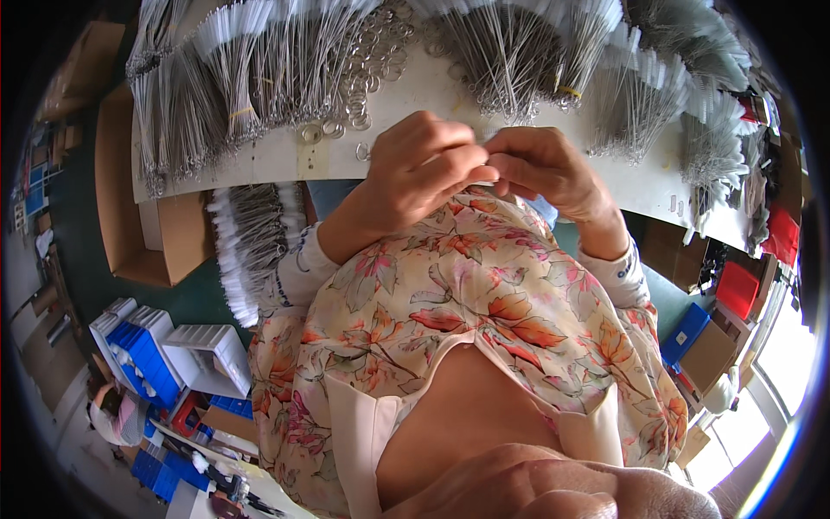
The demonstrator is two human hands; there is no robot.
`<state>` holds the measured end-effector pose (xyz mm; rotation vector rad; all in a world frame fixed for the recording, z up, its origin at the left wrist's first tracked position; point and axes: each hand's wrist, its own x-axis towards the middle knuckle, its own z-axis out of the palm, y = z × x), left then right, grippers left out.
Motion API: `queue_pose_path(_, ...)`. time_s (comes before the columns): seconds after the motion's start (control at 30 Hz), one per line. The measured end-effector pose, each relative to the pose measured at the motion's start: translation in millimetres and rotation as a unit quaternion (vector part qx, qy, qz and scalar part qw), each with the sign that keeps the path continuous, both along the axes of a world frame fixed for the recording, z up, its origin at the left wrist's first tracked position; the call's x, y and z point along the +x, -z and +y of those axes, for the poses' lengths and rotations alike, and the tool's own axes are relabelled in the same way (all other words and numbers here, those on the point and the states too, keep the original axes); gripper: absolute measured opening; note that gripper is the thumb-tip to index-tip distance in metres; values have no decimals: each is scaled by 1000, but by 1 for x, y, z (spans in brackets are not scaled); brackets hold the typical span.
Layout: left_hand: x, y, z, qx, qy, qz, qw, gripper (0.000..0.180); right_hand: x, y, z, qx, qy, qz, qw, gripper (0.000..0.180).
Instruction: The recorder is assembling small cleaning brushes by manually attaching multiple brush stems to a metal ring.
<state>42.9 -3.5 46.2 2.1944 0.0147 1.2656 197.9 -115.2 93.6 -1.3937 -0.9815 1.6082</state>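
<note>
Head view: your left hand (pixel 424 169) and right hand (pixel 546 169) come together at the fingertips, upper centre of the frame, overlapping the near edge of the worktop (pixel 415 99). Both grips are curled in, pinch-like; can't tell whether either has anything in it, fingers cover the spot. Metal rings (pixel 372 73) lie scattered upper centre-left, one loose ring (pixel 362 151) near the edge, just beside your left hand. Wire-stemmed brushes (pixel 285 78) bunch across the upper left, more brushes (pixel 510 69) upper right.

Risks, my judgement: anything small in that pinch could slip out and fall onto your floral garment (pixel 484 285) below, since only fingertips would hold it. Your left hand swinging outward could knock the loose ring off the edge. Crowded wire ends could snag and drag several brushes out together.
</note>
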Motion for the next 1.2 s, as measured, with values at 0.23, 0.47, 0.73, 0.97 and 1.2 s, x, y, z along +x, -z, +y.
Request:
queue_pose_path(0.23, -39, 32, 14, -162, -127, 162, 965, 22, 43, 51, -76, 38, -11, -587, 808, 10)
queue_pose_path(0.47, -88, 62, 14, -93, -254, 330, 904, 12, 9, 65, -50, 147, 175, -376, 898, 8)
queue_pose_path(0.73, -63, 3, 25, -385, -60, 113, 914, 7, -55, 57, 41, 277, 44, -325, 903, 8)
queue_pose_path(0.97, -57, -30, 54, -274, 78, 164, 944, 17, -35, 25, 44, 130, 35, -91, 987, 15)
queue_pose_path(1.2, -44, -32, 65, -285, 139, 172, 933, 24, -24, 26, 41, 92, 32, -15, 995, 17)
